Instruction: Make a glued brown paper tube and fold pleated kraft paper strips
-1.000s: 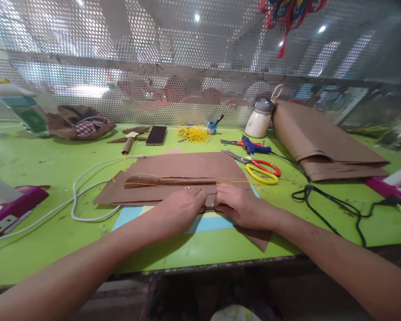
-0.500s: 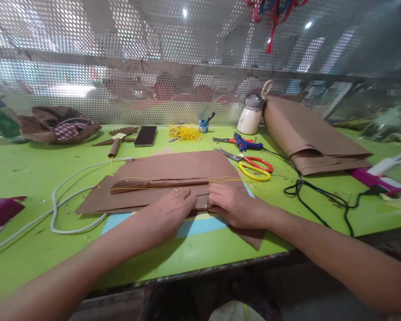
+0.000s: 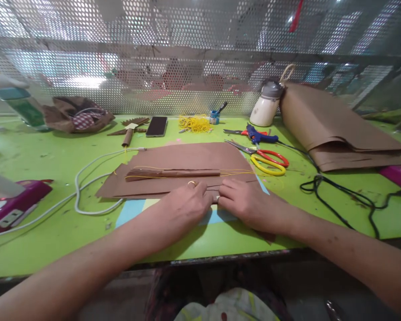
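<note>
Brown paper sheets [image 3: 194, 154] lie layered over a pale blue and yellow sheet [image 3: 130, 214] on the green table. My left hand [image 3: 190, 200] and my right hand [image 3: 245, 203] are side by side at the near edge of the brown paper, fingers curled and pinching that edge, which looks narrowly folded. Across the sheets, just beyond my fingers, lies a rolled brown paper strip [image 3: 173, 174] with thin yellow strings [image 3: 237, 173] running along it. My palms and fingers cover part of the held edge.
Scissors [image 3: 269, 162], a blue glue gun [image 3: 259, 135], a phone [image 3: 157, 126] and yellow shredded strands [image 3: 194, 123] lie beyond the paper. A white cable [image 3: 76, 191] loops at left near a purple power strip [image 3: 20, 205]. Folded brown paper [image 3: 334, 120] and a black cord [image 3: 334, 196] are at right.
The view has shifted, so the table things appear farther right and slightly higher. Both hands still pinch the near paper edge, with little visible movement along it.
</note>
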`<state>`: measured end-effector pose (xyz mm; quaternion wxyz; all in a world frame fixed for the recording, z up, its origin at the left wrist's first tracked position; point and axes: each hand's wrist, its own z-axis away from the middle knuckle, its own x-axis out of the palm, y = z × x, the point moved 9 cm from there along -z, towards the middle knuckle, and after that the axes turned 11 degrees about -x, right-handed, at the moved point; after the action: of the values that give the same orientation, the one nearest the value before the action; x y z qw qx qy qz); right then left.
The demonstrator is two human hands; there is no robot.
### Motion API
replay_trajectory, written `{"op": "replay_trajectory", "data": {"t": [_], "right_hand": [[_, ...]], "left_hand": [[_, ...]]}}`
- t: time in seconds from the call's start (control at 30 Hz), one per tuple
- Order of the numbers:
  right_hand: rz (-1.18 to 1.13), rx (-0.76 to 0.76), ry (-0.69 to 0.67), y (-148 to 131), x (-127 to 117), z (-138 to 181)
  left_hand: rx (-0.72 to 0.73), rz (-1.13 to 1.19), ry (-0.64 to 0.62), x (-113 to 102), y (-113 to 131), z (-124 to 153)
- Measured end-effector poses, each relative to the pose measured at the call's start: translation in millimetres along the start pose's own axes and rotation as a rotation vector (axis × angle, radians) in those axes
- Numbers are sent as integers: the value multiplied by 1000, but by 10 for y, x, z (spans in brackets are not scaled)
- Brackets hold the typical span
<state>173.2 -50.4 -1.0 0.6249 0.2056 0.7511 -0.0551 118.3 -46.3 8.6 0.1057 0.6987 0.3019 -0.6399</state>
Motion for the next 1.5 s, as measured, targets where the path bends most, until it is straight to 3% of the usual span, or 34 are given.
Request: {"op": "replay_trajectory", "data": {"t": [0.2,0.4,0.47,0.53,0.6,0.67,1.0,1.37,1.5], "right_hand": [[26,-2,-21,-15,26,-3],[14,13,128,-8,-152,5],[46,8,176,-34,-240,-3],[82,5,197,-60,-303,-9],[105,-2,212,-82,-348,-7],[109,-13,235,-98,-381,3],[-199,146,571,157,-569,195],[-362,155,499,264,-575,261],[-339,160,485,240,-527,266]], "left_hand": [[-30,30,-56,51,-9,-52],[-344,738,-62,-145,-531,-208],[-426,1021,-176,-42,-590,-225],[-435,1251,-358,99,-488,-215],[-417,1412,-513,195,-341,-181],[-426,1516,-579,235,-258,-146],[-451,1700,-548,184,-260,-75],[-395,1945,-620,247,-205,-102],[-381,1874,-613,254,-179,-118]]}}
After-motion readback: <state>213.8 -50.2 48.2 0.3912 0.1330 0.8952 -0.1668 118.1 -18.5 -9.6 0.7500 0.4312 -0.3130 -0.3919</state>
